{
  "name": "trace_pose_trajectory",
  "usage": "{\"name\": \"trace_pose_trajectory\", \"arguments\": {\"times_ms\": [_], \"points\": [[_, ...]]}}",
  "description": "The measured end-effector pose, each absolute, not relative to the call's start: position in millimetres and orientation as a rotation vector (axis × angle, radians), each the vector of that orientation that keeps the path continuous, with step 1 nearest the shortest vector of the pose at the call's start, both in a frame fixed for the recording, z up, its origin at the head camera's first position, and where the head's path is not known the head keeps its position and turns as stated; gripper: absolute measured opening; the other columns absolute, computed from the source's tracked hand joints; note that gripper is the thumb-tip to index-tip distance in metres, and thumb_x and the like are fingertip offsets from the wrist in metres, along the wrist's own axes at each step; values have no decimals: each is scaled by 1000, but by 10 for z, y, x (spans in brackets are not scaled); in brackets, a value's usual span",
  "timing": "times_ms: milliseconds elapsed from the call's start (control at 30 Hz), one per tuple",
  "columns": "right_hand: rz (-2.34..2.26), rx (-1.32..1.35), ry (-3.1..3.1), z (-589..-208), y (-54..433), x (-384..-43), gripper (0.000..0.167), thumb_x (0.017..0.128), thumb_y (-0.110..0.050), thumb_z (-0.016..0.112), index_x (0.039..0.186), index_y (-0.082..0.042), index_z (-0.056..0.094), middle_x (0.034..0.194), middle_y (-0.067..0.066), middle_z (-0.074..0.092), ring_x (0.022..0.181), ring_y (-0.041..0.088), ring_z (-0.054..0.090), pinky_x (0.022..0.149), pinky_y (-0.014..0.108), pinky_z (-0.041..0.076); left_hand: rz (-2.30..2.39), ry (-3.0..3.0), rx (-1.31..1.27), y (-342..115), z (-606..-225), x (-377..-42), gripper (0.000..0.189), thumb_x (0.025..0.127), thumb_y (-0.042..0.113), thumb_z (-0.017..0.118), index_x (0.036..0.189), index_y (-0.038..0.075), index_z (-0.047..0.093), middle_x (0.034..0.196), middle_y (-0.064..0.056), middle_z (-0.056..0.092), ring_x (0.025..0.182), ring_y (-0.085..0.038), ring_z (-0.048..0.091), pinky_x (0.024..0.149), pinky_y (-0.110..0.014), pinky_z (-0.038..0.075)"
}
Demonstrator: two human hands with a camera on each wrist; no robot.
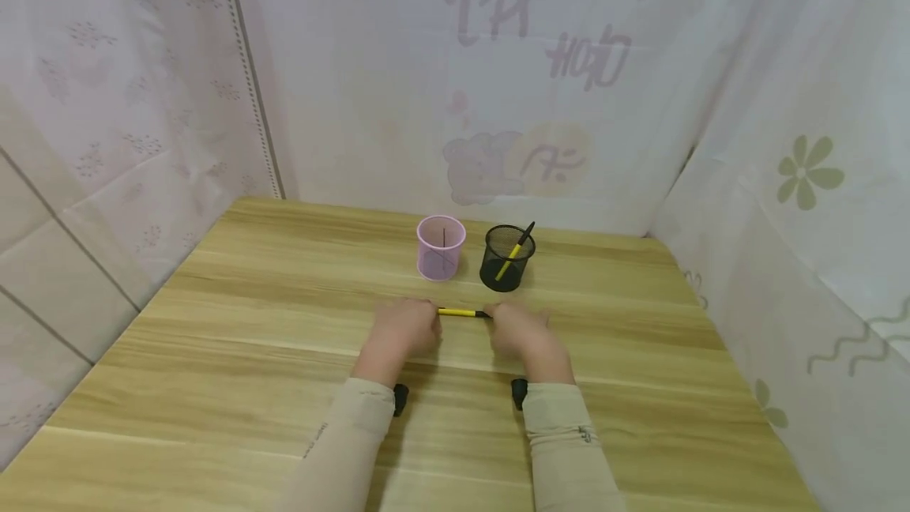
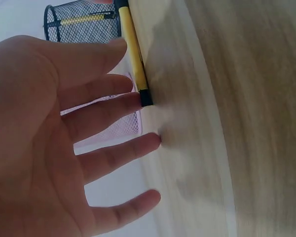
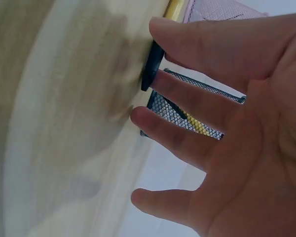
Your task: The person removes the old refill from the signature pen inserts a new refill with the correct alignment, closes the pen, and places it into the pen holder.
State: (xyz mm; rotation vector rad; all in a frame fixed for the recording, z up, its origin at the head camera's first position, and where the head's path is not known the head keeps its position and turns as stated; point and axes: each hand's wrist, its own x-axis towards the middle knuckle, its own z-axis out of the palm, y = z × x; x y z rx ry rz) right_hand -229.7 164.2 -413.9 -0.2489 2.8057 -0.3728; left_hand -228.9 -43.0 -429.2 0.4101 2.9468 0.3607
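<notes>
A yellow pen (image 1: 458, 312) with black ends spans the gap between both hands, low over the wooden table. My left hand (image 1: 408, 325) is at its left end. In the left wrist view the fingers are spread and fairly straight, with a fingertip (image 2: 136, 100) at the black end and the thumb tip close beside the barrel. My right hand (image 1: 521, 332) pinches the other black end, its thumb (image 3: 163, 32) across the pen and the index finger behind. Behind the hands stand a pink mesh pen holder (image 1: 438, 259) and a black mesh pen holder (image 1: 501, 275).
Another yellow pen (image 1: 509, 261) leans in the black holder, its black end above the rim. The wooden table (image 1: 235, 354) reaches back to a printed curtain (image 1: 370, 101), with more printed cloth (image 1: 796, 243) along the right side.
</notes>
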Motion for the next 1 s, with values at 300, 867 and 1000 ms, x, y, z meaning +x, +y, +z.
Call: {"name": "trace_pose_trajectory", "arguments": {"times_ms": [300,867,1000], "points": [[-364,-203,2828,-4130,1637,-2228,33,94,-1,63,124,-10,74,128,13,69,128,40,59,112,85,30,354,2976,465,-377,-4257,-2225,17,98,13,69,112,14,77,120,-7,75,113,-31,71,100,-64,54],[-515,-297,2686,-4135,1734,-2174,7,90,-1,67,92,-8,67,90,3,63,79,19,54,68,30,43,443,2927,514,-407,-4324,-2219,5,93,17,79,89,18,77,92,3,74,79,-15,62,74,-41,57],[-726,-368,2652,-4088,1851,-2236,3,97,-4,66,100,-3,66,92,7,64,82,18,55,71,29,46,653,2865,502,-473,-4265,-2266,7,101,18,71,94,15,70,90,2,70,78,-17,59,73,-37,54]]}}
